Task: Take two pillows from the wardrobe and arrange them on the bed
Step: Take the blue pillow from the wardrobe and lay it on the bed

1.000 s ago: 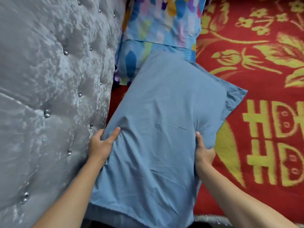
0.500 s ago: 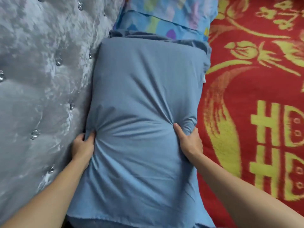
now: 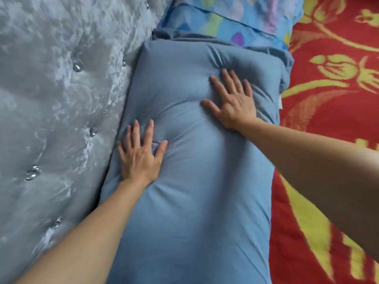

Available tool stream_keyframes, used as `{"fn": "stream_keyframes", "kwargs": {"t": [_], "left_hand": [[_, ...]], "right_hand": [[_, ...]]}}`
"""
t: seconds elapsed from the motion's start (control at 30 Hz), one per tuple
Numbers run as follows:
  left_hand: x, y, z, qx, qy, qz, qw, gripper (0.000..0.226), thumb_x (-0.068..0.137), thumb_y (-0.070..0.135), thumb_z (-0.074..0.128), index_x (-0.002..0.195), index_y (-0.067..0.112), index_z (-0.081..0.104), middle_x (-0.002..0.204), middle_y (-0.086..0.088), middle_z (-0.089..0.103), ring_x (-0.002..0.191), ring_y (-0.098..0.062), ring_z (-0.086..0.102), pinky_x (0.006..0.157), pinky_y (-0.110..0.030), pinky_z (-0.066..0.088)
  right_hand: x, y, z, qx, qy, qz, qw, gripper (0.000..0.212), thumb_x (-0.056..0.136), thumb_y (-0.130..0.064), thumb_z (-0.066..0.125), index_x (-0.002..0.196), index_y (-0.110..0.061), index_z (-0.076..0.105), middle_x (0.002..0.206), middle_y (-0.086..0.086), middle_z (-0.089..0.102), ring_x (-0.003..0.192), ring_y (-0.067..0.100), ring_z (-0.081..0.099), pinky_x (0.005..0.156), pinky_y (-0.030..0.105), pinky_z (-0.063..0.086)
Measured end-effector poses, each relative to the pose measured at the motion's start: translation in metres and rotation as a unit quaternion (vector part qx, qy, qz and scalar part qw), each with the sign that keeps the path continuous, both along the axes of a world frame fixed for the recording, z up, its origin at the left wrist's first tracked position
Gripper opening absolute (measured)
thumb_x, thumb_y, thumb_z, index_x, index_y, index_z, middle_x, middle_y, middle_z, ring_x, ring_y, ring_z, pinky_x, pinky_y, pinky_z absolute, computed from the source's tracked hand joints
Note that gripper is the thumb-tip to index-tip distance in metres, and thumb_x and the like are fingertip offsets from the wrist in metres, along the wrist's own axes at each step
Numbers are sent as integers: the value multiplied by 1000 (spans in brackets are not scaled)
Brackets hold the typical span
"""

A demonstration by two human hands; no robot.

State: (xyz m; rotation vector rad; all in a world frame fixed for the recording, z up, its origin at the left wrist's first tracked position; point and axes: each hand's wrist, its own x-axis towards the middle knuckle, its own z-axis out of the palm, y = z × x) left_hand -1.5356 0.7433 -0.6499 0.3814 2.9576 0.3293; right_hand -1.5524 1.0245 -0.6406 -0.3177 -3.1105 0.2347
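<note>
Red-and-yellow bed cover (image 3: pixel 332 140) carries blue pillow (image 3: pixel 194 201), seemingly touching patterned pillow (image 3: pixel 231 19).

Left hand (image 3: pixel 139 158) flat, palm down, 5 fingers spread, pressed into the blue pillow (image 3: pixel 194 181) near its left edge, forearm bare and stretched along that edge. Right hand (image 3: pixel 233 101) likewise flat and splayed, palm down, pressed into the pillow farther up, toward its top right corner, bare forearm crossing over the pillow's right edge. Neither grip closed on anything.

Two forearms bare to frame edge, no sleeves; left hand (image 3: pixel 139 158), right hand (image 3: pixel 235 103) ungloved
</note>
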Motion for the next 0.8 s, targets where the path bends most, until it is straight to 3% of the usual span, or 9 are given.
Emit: {"fn": "stream_keyframes", "kwargs": {"t": [0.1,0.23,0.3,0.4,0.5,0.63,0.7,0.8], "left_hand": [[15,-31,-13,-4,-23,50,998,67,93,50,41,150,23,17,155,-21,24,140,-38,28,110,-54,28],[46,-53,-1,13,-66,112,991,63,95,46,37,150,20,19,152,-22,29,134,-42,35,104,-56,36],[73,-65,11,0,-78,121,990,62,95,46,36,150,22,20,152,-21,30,132,-42,38,101,-56,38],[129,-90,26,-28,-102,126,986,63,93,53,30,149,25,22,152,-21,31,129,-43,41,97,-57,40],[190,-121,37,-48,-131,142,980,75,87,65,15,148,23,27,149,-22,35,125,-44,46,92,-57,43],[249,-150,40,-65,-129,152,978,85,88,68,2,145,13,34,141,-28,44,117,-47,52,84,-58,48],[265,-157,40,-64,-129,166,976,84,88,67,5,146,13,31,142,-28,42,118,-48,50,82,-58,49],[286,-165,38,-57,-128,181,973,69,93,56,29,148,14,27,144,-29,38,118,-50,49,79,-58,51]], "right_hand": [[2,44,-7,-13,-16,-123,992,78,83,-77,21,149,-35,16,162,3,8,149,21,5,119,53,7],[32,5,1,-82,-31,-206,975,78,86,-72,25,151,-33,10,162,7,0,149,26,-2,117,58,8],[73,-39,6,-83,-37,-139,986,74,88,-67,28,151,-32,13,162,8,3,149,29,-2,117,58,8],[156,-108,12,-88,-22,42,995,71,88,-67,32,150,-33,21,161,7,14,149,29,4,117,58,11],[240,-158,8,-98,-2,198,975,71,88,-68,37,148,-34,27,160,7,18,149,31,7,115,60,16],[314,-185,-4,-95,1,285,954,67,90,-65,38,148,-33,30,159,7,21,148,33,11,114,61,16],[333,-191,-7,-85,-1,318,944,67,90,-65,39,148,-33,29,159,6,21,148,33,11,114,61,15],[356,-198,-11,-65,-7,369,927,69,88,-63,43,149,-34,26,159,7,23,147,34,12,115,60,12]]}}
